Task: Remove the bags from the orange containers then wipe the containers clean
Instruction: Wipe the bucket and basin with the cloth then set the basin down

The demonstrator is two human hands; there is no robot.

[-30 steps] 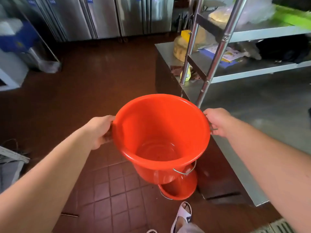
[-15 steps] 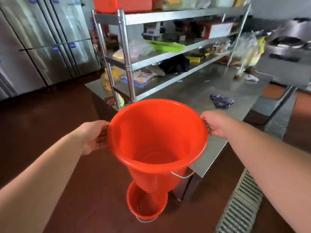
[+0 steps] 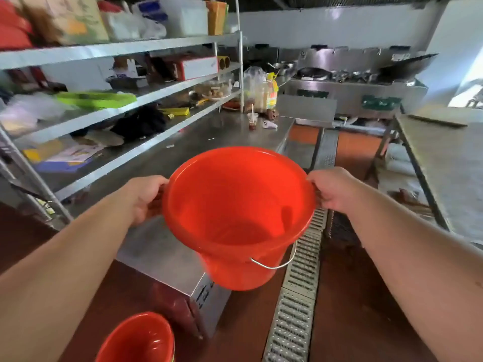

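Held bucket: an orange bucket (image 3: 236, 212) is hanging in the air between both hands, mouth tilting toward the camera, over the near corner of the steel counter (image 3: 209, 137) and the edge of the floor drain grate (image 3: 295, 314).
Bucket inside: no bag is showing in it; the inner wall is looking bare and glossy, the bottom in shadow.
Bail: its wire handle (image 3: 277, 263) is dangling loose below the near rim, touched by neither hand.
Left hand: the left hand (image 3: 146, 197) is gripping the bucket's left rim, fingers curling under the lip, thumb side on top.
Right hand: the right hand (image 3: 333, 190) is gripping the right rim in the same way, fingers tucked out of sight behind the lip.
Second bucket: another orange bucket (image 3: 138, 338) is standing on the red floor (image 3: 347, 296) at the lower left, well apart from the held one, partly cut off by the frame edge; whether it is holding a bag, I cannot tell.
Shelving: a steel rack (image 3: 125, 48) is standing on the counter's left side, carrying boxes, a green tray (image 3: 96, 99) and a dark cloth (image 3: 142, 122).
Counter far end: a small cup with a straw (image 3: 252, 118) is sitting beside a plastic bag of goods (image 3: 258, 87).
Background: a cooking range (image 3: 352, 82) is running along the far wall; a second steel table (image 3: 444, 163) is standing at right.
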